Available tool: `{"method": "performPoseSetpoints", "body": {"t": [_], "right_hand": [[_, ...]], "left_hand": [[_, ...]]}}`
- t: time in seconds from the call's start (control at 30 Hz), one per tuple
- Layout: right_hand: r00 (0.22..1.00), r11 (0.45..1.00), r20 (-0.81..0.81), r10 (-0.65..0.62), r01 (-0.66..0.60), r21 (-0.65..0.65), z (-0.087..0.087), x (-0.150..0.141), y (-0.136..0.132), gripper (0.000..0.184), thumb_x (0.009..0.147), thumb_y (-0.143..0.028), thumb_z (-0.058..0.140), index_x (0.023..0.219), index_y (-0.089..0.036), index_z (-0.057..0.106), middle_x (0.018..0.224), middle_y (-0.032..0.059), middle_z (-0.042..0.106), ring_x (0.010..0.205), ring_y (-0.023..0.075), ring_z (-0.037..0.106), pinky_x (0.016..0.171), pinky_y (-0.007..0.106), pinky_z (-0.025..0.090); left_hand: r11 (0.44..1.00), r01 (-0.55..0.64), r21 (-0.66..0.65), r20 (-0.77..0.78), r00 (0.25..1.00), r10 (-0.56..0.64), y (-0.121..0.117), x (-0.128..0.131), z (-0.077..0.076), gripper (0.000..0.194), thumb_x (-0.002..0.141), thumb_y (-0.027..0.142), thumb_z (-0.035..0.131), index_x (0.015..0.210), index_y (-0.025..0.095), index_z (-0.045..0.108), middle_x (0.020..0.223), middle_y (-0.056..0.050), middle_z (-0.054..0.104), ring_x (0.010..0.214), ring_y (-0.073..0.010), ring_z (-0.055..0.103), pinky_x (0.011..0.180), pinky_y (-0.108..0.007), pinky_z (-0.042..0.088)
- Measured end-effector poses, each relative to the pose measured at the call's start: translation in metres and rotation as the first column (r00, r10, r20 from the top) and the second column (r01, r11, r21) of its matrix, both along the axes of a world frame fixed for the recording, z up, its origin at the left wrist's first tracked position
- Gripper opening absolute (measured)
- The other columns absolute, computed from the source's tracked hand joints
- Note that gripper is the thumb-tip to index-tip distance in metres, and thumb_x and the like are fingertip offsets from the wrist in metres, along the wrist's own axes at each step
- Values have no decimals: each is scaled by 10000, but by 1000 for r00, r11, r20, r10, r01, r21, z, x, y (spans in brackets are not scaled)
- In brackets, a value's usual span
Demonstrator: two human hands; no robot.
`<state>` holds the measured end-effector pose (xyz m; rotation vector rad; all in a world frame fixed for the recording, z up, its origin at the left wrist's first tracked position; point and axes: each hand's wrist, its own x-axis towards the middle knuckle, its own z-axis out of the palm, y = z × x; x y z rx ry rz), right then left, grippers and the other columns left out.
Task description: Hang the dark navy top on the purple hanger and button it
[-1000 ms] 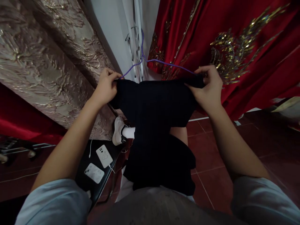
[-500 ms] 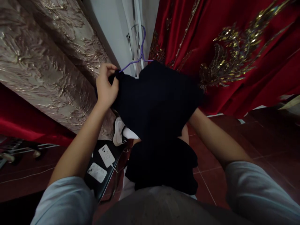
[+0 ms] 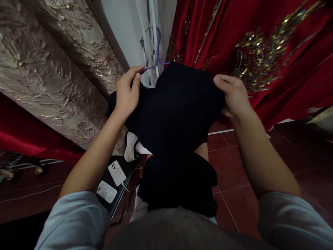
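Observation:
A dark navy or black garment (image 3: 179,107), perhaps a top, hangs on a purple clothes hanger (image 3: 158,52). Its lower part drapes down over my lap. My left hand (image 3: 128,92) pinches the garment at its left shoulder, close to the hanger's arm. On the other side, my right hand (image 3: 235,95) grips the garment's right shoulder edge with thumb and fingers. The hanger's hook goes around a white metal upright (image 3: 153,21). The cloth covers most of the hanger's right arm.
Red satin cloth with gold sequins (image 3: 208,38) hangs at the right, and a textured beige-pink fabric (image 3: 52,69) at the left. Two phones, a white phone (image 3: 117,173) with a cable and a pale phone (image 3: 106,191), lie on a black seat. A white shoe (image 3: 130,147) shows below.
My right hand has come out from behind the cloth and now grips the right shoulder edge. The left hand has shifted right and slightly up along the garment.

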<state>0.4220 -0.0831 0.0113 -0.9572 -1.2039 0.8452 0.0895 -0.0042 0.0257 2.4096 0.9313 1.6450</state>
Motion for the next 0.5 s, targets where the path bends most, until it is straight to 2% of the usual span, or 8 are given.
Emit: {"method": "performPoseSetpoints", "body": {"t": [0.07, 0.13, 0.27, 0.33, 0.37, 0.4, 0.43, 0.5], "right_hand": [[995, 990, 10, -95, 93, 110, 4, -7, -4, 232, 918, -441, 713, 885, -216, 669, 822, 40, 686, 844, 189, 666, 764, 344, 532], [985, 971, 53, -164, 152, 185, 6, -13, -8, 272, 939, -483, 682, 847, -230, 636, 785, 36, 640, 864, 203, 644, 767, 342, 517], [950, 903, 81, -302, 258, 343, 11, -24, -31, 346, 980, -506, 610, 773, -232, 568, 694, 16, 506, 739, 181, 566, 683, 310, 452], [924, 867, 159, -349, 254, 428, 13, -36, -51, 360, 1024, -484, 528, 779, -222, 554, 708, 13, 487, 696, 161, 525, 650, 296, 416], [907, 866, 259, -333, 186, 464, 12, -44, -62, 356, 1043, -465, 487, 798, -217, 557, 721, 12, 490, 685, 152, 511, 641, 291, 402], [872, 876, 399, -283, 66, 477, 10, -52, -72, 347, 1055, -448, 458, 822, -213, 561, 726, 9, 493, 673, 145, 498, 631, 286, 389], [806, 888, 555, -207, -83, 452, 7, -62, -81, 335, 1061, -436, 440, 848, -208, 561, 726, 5, 498, 657, 139, 485, 621, 284, 375], [604, 890, 795, -53, -333, 312, -2, -81, -95, 322, 1063, -421, 419, 873, -194, 544, 717, 1, 512, 621, 133, 463, 598, 287, 338]], "left_hand": [[998, 19, 63, -7, 1000, -19, -12, 8, -1, 436, 1057, 515, 464, 1334, 220, 626, 1393, -104, 641, 1351, -261, 565, 1178, -442, 404], [997, 44, 67, -8, 999, -44, -25, 8, -6, 440, 1040, 520, 502, 1351, 230, 615, 1408, -110, 626, 1360, -267, 553, 1194, -456, 390], [992, 92, -91, 107, 991, -82, -45, -2, -16, 406, 989, 528, 600, 1245, 220, 665, 1257, -102, 690, 1220, -256, 640, 1125, -441, 472], [960, 165, -225, 212, 970, -117, -55, -4, -14, 404, 986, 524, 601, 1210, 196, 676, 1180, -107, 713, 1124, -239, 683, 1061, -414, 525], [922, 227, -315, 274, 951, -140, -60, -4, -11, 409, 995, 529, 577, 1198, 189, 679, 1140, -109, 723, 1076, -232, 700, 1018, -400, 552], [859, 300, -415, 339, 927, -160, -65, -3, -8, 422, 1008, 538, 539, 1185, 182, 681, 1101, -111, 728, 1032, -226, 713, 973, -388, 575], [773, 374, -513, 407, 898, -165, -71, -3, -5, 434, 1020, 541, 501, 1167, 176, 685, 1066, -112, 731, 995, -222, 722, 929, -375, 594], [572, 495, -654, 540, 835, -106, -84, -5, -2, 370, 1018, 479, 513, 1094, 167, 696, 997, -100, 730, 911, -197, 728, 844, -327, 616]]}}
